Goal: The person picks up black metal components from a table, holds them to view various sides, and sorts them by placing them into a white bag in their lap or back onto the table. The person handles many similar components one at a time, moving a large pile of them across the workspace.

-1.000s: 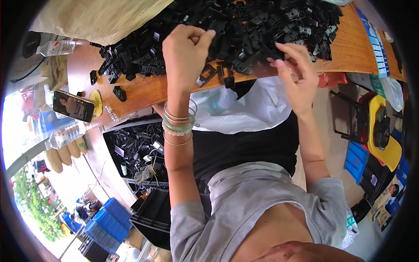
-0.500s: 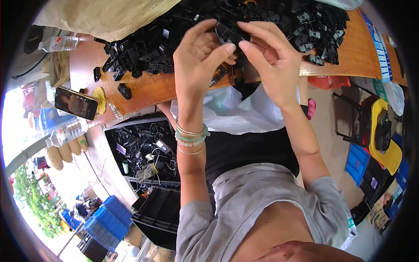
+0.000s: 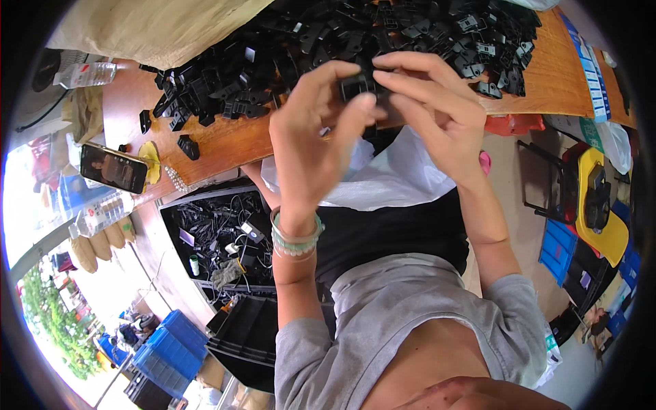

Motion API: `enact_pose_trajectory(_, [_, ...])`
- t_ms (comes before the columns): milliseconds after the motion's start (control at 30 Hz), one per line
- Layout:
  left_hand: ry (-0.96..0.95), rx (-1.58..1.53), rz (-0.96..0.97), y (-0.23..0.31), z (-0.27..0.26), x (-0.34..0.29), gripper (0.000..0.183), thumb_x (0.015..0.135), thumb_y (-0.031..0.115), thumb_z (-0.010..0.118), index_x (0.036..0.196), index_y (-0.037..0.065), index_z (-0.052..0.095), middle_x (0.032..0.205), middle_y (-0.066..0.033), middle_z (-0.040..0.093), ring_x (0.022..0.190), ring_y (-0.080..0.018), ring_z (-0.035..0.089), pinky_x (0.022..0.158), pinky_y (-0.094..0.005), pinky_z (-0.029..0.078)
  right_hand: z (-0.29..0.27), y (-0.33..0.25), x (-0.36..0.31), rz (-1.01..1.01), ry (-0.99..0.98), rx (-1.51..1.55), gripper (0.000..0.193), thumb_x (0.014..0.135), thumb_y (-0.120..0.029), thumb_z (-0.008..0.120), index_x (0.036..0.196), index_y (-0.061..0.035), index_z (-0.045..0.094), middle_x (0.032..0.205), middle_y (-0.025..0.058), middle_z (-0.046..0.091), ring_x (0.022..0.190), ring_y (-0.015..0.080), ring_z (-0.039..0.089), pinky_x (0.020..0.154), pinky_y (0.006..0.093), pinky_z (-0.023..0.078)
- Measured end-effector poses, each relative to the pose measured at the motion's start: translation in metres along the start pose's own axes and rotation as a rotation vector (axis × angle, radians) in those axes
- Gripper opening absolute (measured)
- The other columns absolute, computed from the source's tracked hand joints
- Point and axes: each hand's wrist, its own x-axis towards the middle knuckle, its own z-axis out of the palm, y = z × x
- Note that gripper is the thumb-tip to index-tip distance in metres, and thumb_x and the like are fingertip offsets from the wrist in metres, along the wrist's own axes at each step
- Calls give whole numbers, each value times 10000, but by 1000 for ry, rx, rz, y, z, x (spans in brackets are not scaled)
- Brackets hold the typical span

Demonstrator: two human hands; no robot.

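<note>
A small black plastic part (image 3: 353, 87) is held up in front of the pile, between my two hands. My left hand (image 3: 316, 126), with bracelets at the wrist, pinches it between index finger and thumb; the thumb is smeared by motion. From the other side the curled fingers of my right hand (image 3: 441, 102) close on its right end, which their tips partly hide. Behind the hands spreads a heap of similar black plastic parts (image 3: 236, 85) on the wooden table (image 3: 232, 145). A white plastic bag (image 3: 383, 184) lies across my lap below.
A phone (image 3: 113, 169) leans near the table's left end, beside a loose black part (image 3: 188, 147). Beige sacking (image 3: 150, 31) covers the far left. Below the table, a black crate (image 3: 212, 232) holds cables and small parts. To the right stands a yellow chair (image 3: 605, 236).
Both hands have come nearer to me with the black part, which has turned in the fingers. My left thumb has shifted on it, and my right fingers have spread a little.
</note>
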Motion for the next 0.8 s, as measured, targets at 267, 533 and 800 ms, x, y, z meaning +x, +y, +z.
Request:
enact_pose_trajectory(267, [5,524,374,-1,20,-46,306,743,-37,679,1032,16,593,937,-128,659,657,-228,653,565,-278,506,-7,-17,-45,266,5,287,320,748,70,642,1063,13,654,1040,116,597,890,188,580,775,278,459])
enact_pose_trajectory(533, [88,557,150,-7,3,-23,151,753,10,704,899,-4,667,728,-77,648,650,-131,621,598,-234,469,-38,-22,-72,572,-290,73,185,756,-5,689,940,7,667,892,100,621,795,212,602,691,287,486])
enact_pose_trajectory(800, [41,1016,138,-30,-3,29,196,798,157,688,811,-38,681,597,-86,545,467,-120,426,488,-270,369,-73,20,-47,163,185,-671,131,779,-8,657,910,-12,663,917,93,600,782,225,592,639,326,487])
